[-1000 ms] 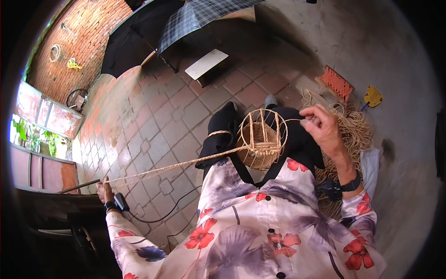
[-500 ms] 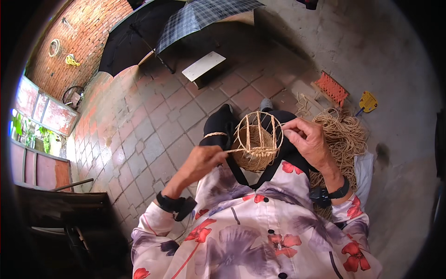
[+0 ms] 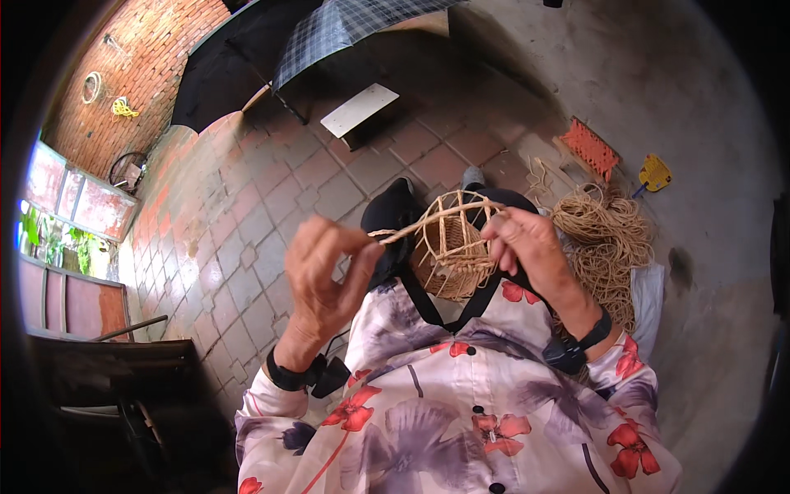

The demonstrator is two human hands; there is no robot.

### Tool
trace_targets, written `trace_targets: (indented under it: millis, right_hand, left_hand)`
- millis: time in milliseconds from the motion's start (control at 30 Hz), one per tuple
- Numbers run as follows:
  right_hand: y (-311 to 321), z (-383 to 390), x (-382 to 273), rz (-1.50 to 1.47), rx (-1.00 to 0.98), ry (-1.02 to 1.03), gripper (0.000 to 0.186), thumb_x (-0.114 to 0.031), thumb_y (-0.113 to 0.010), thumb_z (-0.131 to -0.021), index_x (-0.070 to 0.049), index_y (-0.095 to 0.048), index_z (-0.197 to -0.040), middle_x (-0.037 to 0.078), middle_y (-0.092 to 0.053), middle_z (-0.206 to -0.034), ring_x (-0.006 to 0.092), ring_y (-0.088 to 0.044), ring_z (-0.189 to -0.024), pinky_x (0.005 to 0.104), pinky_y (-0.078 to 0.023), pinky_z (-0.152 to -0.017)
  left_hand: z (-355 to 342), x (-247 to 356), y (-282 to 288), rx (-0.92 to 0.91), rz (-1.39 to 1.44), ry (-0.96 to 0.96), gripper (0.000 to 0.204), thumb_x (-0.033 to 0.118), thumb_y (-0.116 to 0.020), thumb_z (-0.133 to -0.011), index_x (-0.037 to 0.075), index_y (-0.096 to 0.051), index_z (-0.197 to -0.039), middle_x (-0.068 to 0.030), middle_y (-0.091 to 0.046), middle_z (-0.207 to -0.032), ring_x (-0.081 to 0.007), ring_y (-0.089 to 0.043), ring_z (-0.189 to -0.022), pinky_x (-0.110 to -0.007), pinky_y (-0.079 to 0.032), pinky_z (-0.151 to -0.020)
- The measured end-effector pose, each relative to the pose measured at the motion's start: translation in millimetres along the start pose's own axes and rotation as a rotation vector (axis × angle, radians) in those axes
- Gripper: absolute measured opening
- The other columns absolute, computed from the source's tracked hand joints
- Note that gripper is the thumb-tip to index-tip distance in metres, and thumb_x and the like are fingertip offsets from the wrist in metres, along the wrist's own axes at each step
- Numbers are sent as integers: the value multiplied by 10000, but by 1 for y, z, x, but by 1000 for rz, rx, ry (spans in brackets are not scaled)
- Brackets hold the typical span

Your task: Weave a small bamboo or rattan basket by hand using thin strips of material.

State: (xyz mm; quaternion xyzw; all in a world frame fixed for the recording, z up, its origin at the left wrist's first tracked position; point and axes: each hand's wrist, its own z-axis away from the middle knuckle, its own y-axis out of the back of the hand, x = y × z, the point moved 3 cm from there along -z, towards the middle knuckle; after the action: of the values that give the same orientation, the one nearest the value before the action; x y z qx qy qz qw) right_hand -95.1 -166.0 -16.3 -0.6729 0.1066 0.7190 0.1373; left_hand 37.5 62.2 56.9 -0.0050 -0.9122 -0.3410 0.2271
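A small basket of tan twisted cord sits between my knees, its woven lower part topped by an open frame of ribs and a ring. My left hand, raised to the left of it, has curled fingers at the end of a cord strand. That strand stretches across the top of the frame towards my right hand. The right fingers are closed on the frame's right edge; their tips partly hide what they pinch. Near the left fingers, a cord band rings my left knee.
A big heap of tan cord lies on the floor to my right, beside a white sack. Beyond are an orange brick and a yellow fan-shaped item. A low white bench and open umbrellas stand ahead.
My left hand has lifted and moved left, and the strand now slants across the top of the frame. The right hand has shifted slightly left and down along the frame's edge.
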Motion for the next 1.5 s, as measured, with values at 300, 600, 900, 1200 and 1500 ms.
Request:
trace_targets:
  millis: [300,600,900,1200,1500]
  right_hand:
    - [26,16,36,-133,86,-163,257,-273,-573,-976,-33,-621,-898,-3,-574,-668,39,-514,-498,177,-413,-427]
    - [23,-43,11,-386,61,-8,156,-160,-619,-936,-34,-577,-1018,52,-657,-820,93,-629,-633,237,-523,-517]
    - [-28,-67,-14,1005,-2,346,76,-118,-629,-774,-78,-680,-812,139,-671,-717,288,-688,-731,406,-535,-671]
    - [-36,-49,8,1011,163,318,257,-50,-601,-756,-33,-564,-1009,160,-647,-706,353,-667,-704,474,-503,-642]
    - [13,17,25,810,431,401,147,4,-578,-767,-39,-558,-906,146,-599,-647,333,-636,-618,429,-474,-552]
  left_hand:
    - [37,-17,-89,-144,237,-79,234,29,-730,-778,74,-706,-1006,-62,-601,-795,-227,-574,-674,-357,-467,-587]
    - [32,-8,-82,-202,-93,-356,371,199,-719,-789,133,-660,-1149,-10,-578,-875,-176,-554,-740,-333,-446,-613]
    - [1,-10,-81,-548,-96,-515,316,238,-689,-789,125,-611,-1074,-19,-508,-784,-187,-595,-724,-332,-488,-623]
    - [-8,-8,-88,-585,106,-466,317,219,-760,-748,112,-669,-1032,-48,-546,-800,-251,-610,-721,-359,-509,-626]
    - [-4,6,-88,-502,-60,-409,384,287,-794,-694,142,-671,-1027,-22,-545,-821,-210,-562,-735,-351,-448,-637]
